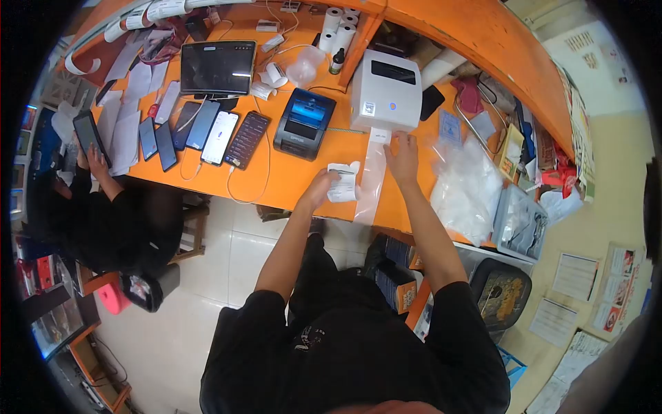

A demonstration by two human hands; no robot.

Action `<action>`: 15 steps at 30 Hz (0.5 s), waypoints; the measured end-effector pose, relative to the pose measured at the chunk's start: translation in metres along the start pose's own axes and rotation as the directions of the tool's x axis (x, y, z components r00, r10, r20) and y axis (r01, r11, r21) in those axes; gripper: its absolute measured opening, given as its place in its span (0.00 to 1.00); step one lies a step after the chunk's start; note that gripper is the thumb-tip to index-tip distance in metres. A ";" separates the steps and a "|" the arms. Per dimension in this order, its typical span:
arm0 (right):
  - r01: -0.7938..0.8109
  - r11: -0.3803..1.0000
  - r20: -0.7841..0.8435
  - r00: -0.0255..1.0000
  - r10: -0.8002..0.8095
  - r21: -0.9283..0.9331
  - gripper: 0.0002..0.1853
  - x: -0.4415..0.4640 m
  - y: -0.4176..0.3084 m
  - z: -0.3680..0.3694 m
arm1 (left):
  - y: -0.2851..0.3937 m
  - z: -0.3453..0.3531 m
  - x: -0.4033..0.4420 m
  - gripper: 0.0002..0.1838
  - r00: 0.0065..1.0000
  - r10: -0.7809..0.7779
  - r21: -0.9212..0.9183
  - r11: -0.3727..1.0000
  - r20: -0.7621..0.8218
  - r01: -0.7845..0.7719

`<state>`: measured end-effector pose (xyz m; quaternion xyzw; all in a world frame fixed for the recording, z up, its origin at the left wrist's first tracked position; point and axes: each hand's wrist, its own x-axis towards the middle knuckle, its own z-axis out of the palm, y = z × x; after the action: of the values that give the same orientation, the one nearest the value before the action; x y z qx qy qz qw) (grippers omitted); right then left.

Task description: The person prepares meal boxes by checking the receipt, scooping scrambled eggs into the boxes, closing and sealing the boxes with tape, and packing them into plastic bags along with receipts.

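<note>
A printed paper receipt (pixel 342 185) is pinched in my left hand (pixel 318 189), over the front part of the orange table. My right hand (pixel 403 160) is closed at the right edge of a label strip (pixel 372 181), just below the slot of a white label printer (pixel 386 93). The strip runs out of the printer and hangs over the table's front edge. Its upper end carries a small printed label (pixel 379 136). A black and blue receipt printer (pixel 305 125) stands to the left of the white one.
Several phones (pixel 221 138) lie left on the orange table (pixel 283 181), with a tablet (pixel 218 67) behind them. Paper rolls (pixel 331 31) stand at the back. Clear plastic bags (pixel 465 186) and a grey bin (pixel 522 224) are right. Another person (pixel 103 221) holds a phone at far left.
</note>
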<state>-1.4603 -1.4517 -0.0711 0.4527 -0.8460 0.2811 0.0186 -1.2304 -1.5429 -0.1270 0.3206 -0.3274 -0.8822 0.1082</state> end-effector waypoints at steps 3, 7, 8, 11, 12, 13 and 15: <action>0.187 0.969 0.078 0.981 -0.177 -0.158 0.23 0.003 -0.013 -0.006 | 0.009 0.010 0.027 0.22 0.997 0.060 0.036 0.997 0.041 -0.062; 0.380 0.883 0.154 0.924 -0.350 -0.274 0.23 0.016 -0.016 -0.005 | 0.007 0.001 0.079 0.23 0.996 0.065 0.157 0.985 0.060 -0.074; 0.411 0.870 0.177 0.910 -0.374 -0.272 0.22 0.018 -0.016 -0.005 | 0.006 -0.001 0.086 0.23 0.996 0.032 0.096 0.995 0.085 -0.040; 0.479 0.841 0.194 0.876 -0.441 -0.252 0.22 0.024 -0.012 -0.004 | 0.011 -0.002 0.095 0.25 0.986 -0.046 -0.051 0.997 0.158 0.055; 0.501 0.831 0.192 0.864 -0.465 -0.243 0.21 0.027 -0.009 -0.003 | 0.008 -0.005 0.097 0.25 0.984 -0.057 -0.082 0.994 0.168 0.072; 0.505 0.830 0.186 0.862 -0.471 -0.236 0.21 0.028 -0.005 -0.001 | 0.005 -0.007 0.099 0.25 0.982 -0.069 -0.112 0.990 0.176 0.089; 0.515 0.830 0.175 0.856 -0.487 -0.214 0.20 0.032 -0.004 0.002 | 0.001 -0.006 0.101 0.25 0.980 -0.074 -0.144 0.984 0.183 0.101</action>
<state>-1.4758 -1.4779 -0.0618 0.6676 -0.7260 0.1299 0.1016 -1.3044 -1.5874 -0.1804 0.2459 -0.2530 -0.9335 0.0639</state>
